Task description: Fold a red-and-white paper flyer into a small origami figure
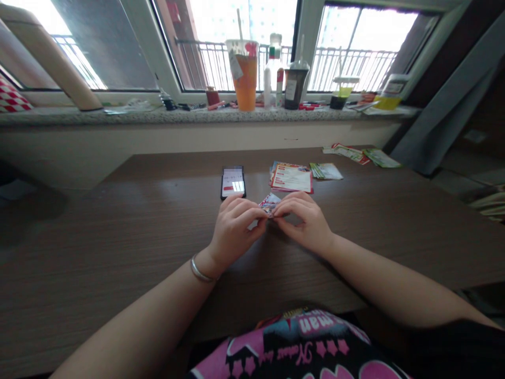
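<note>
Pinching tightly at left, the bare left hand (236, 223) holds a small multicoloured printed paper (270, 200), a black rectangular phone (233, 180) just beyond that hand; the paper sits between both grips, long axis hidden; the bare right hand (306, 221), equally near, pinches its right side; red-bordered printed cards (292, 180) lie beyond, green-and-white cards (328, 171) farther right.

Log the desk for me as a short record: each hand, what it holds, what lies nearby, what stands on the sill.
Left hand: pinching the paper; bracelet on the wrist
Right hand: pinching the same paper
Paper: small, printed; full shape hidden by fingers
Phone: on the table, just beyond the left hand, screen lit
Card stack: right of the phone, top card red-edged
Small cards: right of the stack, overlapping
Sill: orange drink, dark drink, other items
</note>
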A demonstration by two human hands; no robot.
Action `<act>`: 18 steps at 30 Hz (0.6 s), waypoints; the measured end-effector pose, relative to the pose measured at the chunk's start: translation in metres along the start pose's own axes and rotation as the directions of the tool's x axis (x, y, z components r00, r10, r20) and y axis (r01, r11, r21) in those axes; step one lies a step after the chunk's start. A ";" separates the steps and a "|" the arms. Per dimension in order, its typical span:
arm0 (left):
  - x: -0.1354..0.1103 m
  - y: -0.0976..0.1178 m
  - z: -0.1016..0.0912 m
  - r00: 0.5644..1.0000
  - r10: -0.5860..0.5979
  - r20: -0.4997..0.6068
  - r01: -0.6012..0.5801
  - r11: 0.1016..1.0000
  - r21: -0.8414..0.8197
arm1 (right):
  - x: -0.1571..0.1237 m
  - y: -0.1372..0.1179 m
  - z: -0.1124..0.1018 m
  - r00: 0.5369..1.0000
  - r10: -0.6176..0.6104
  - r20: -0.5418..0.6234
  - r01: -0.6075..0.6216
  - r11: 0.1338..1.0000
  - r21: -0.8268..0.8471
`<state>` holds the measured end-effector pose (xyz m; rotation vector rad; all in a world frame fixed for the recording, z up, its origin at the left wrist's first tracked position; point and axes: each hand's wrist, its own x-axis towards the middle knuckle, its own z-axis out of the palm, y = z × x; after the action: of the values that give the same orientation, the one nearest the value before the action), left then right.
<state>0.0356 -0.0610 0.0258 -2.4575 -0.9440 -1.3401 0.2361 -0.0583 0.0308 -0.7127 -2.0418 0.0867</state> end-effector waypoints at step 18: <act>0.001 0.002 0.003 1.000 0.014 0.003 -0.014 0.999 -0.033 | 0.001 0.002 0.006 1.000 -0.002 0.013 0.002 0.999 -0.036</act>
<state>0.0391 -0.0608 0.0248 -2.4862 -0.9111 -1.3580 0.2317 -0.0550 0.0279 -0.7342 -2.0608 0.0540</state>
